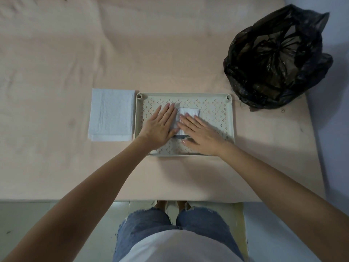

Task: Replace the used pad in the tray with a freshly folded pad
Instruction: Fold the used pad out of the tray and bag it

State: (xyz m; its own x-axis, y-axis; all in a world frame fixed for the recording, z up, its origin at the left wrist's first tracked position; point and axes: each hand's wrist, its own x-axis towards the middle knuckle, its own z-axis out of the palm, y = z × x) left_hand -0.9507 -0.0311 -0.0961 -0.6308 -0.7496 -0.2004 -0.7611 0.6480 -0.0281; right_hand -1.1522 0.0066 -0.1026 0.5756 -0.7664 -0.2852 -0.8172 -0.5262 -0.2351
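left hand (160,127) flat, right hand (200,136) flat, both pressing used pad (188,112) into compact fold in tray (231,129) | fresh pad (111,114) waits beside | bag (273,59) open nearby, likely for disposal

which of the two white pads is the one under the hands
The small folded pad inside the tray; both the left hand and right hand lie flat on it. The larger pad lies untouched on the surface, left of the tray.
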